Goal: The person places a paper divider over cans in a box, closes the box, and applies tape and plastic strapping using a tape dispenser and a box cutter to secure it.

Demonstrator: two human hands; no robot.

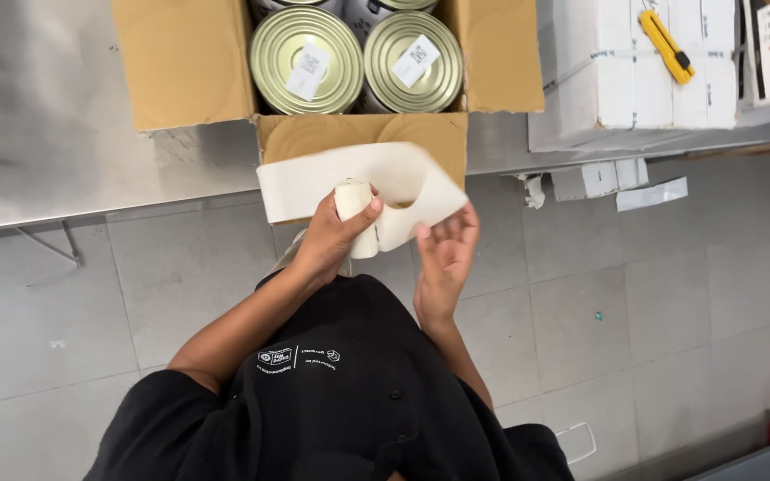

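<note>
Head view shows the left hand (331,236) in a closed grip on a small cream roll (356,214) below the cardboard box (184,62), its light, limp paper strip (349,178) curling onto the open right hand (446,254), best held by the firm core.

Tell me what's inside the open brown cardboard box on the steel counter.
The open brown cardboard box holds large round metal cans with gold lids and white stickers. Two show fully, two more partly at the frame's top edge. Anything beneath them is hidden.

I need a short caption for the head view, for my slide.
Left hand grips a label roll, right hand at its strip, by a box of cans.
</note>
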